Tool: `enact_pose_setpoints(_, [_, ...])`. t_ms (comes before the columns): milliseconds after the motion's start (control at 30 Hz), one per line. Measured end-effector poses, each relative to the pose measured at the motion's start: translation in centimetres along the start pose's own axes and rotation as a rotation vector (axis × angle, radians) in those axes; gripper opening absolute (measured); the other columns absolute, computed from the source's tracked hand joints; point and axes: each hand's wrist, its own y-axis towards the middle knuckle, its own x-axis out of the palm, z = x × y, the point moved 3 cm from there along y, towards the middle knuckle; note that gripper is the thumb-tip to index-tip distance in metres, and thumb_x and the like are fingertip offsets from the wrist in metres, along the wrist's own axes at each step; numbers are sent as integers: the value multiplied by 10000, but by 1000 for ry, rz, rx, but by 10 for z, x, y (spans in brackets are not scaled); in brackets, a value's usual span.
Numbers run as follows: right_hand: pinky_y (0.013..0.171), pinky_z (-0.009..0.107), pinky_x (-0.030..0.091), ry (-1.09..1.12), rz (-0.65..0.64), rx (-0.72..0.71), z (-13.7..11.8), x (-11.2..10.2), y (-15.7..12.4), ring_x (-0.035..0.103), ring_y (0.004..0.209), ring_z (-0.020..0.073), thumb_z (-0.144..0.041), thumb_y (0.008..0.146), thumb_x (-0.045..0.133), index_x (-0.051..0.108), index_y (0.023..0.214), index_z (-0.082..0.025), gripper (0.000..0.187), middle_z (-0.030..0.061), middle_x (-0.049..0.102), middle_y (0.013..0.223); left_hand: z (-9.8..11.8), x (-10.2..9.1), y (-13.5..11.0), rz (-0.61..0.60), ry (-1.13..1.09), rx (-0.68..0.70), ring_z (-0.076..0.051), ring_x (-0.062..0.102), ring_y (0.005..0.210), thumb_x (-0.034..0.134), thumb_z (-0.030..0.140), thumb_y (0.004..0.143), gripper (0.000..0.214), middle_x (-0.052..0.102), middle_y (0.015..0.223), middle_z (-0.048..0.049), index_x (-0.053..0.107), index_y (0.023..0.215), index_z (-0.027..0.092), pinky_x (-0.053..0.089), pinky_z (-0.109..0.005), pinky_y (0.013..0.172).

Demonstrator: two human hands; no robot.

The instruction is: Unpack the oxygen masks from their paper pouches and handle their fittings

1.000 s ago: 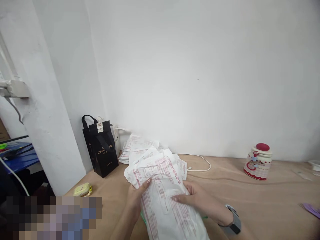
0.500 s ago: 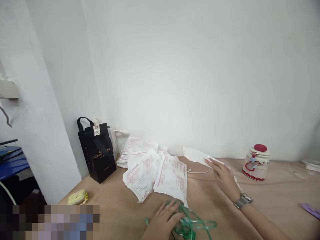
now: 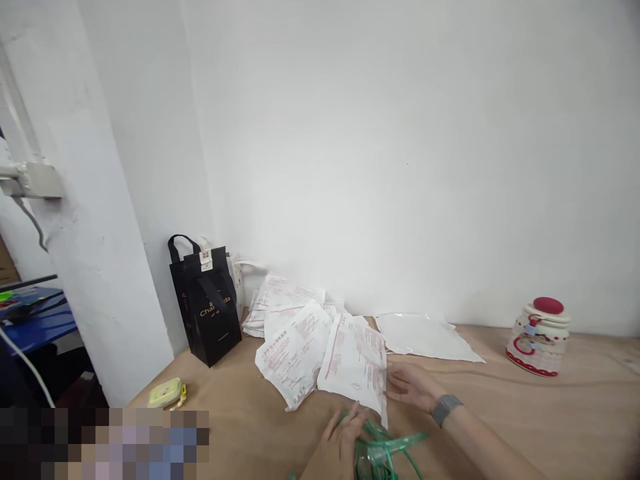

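My left hand (image 3: 343, 440) is closed over a bundle of clear green tubing (image 3: 395, 443) at the front of the table, with a see-through green plastic piece (image 3: 367, 460) among the loops. To its right, my right hand (image 3: 413, 385) reaches to the right edge of a white packet (image 3: 354, 363) with red print. Its fingers are stretched out at that edge, their tips partly hidden. Another printed packet (image 3: 297, 353) lies overlapping on the left. Beyond my right hand a white packet (image 3: 425, 335) lies flat, its plain side up.
More printed packets (image 3: 287, 293) are piled by the wall. A black paper bag (image 3: 213, 320) stands at the left, with a small yellow case (image 3: 166, 393) in front. At the right stands a cream jar (image 3: 540, 340) with a red lid. The brown tabletop (image 3: 575, 420) runs along the wall.
My right hand has let go of the plain white packet, which now lies flat, and moved left to the printed packet. My left hand stays on the green tubing. The view has turned slightly left.
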Motion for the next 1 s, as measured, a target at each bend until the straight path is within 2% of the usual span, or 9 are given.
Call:
enact_pose_setpoints(200, [468,271,521,228,-80,325,-12,42,-7,604,528,168,-391,689,697,549,636,-165,275,82,627,618,2,11,1,-102,217,14,-382,177,1331,473,334,870,645,237,1463,-81,120,1408,363,178,-689,996])
enact_pose_setpoints(333, [600,320,547,347,-33,244,-34,52,-11,653,655,215,-380,690,693,592,716,-168,235,87,681,694,4,2,0,-54,294,30,-394,215,1324,445,354,876,660,204,1472,-88,60,1412,369,182,-712,970])
enact_pose_setpoints(433, [675,364,542,390,55,94,-59,38,-14,662,755,256,-407,673,689,614,757,-185,249,76,706,775,5,-6,-6,-4,277,71,-377,185,1344,473,431,846,732,250,1476,-87,44,1428,318,154,-697,999])
enact_pose_setpoints(500, [712,372,533,397,124,-16,-78,19,-16,651,831,264,-444,652,698,624,822,-197,309,57,711,848,8,-14,-10,91,246,80,-395,231,1334,546,502,783,740,361,1439,-108,214,1414,303,143,-698,1008])
enact_pose_setpoints(600, [808,365,500,382,202,-175,-110,-11,-25,605,970,256,-475,635,717,625,924,-207,404,40,701,962,23,-40,-10,363,118,2,-332,448,1222,534,410,824,375,558,1253,-109,558,1179,294,304,-574,1012])
enact_pose_setpoints(667, [834,373,486,303,167,-289,-132,-25,-34,591,998,261,-471,670,706,632,957,-195,405,61,690,1013,39,-68,-3,628,-6,-107,-259,509,1135,455,318,878,240,576,1132,-103,607,1056,266,386,-459,972])
enact_pose_setpoints(767, [814,379,501,195,19,-371,-154,-27,-52,609,970,269,-453,711,686,642,969,-188,373,83,689,1012,68,-109,21,850,-180,-236,-248,318,1300,501,357,858,432,404,1335,-105,437,1270,243,231,-440,1084])
enact_pose_setpoints(867, [793,376,518,186,-96,-347,-165,-17,-65,621,955,274,-443,723,680,640,962,-186,352,92,690,1001,92,-131,47,733,-480,-316,-238,97,1390,530,448,827,729,149,1507,-80,157,1414,228,146,-421,1119])
enact_pose_setpoints(1000, [883,396,490,148,-175,-351,-168,-1,-70,567,1075,260,-450,801,596,537,1130,-201,417,106,605,1180,112,-131,58,607,-573,-260,-254,60,1397,608,440,778,880,89,1528,-98,67,1433,210,113,-395,1128])
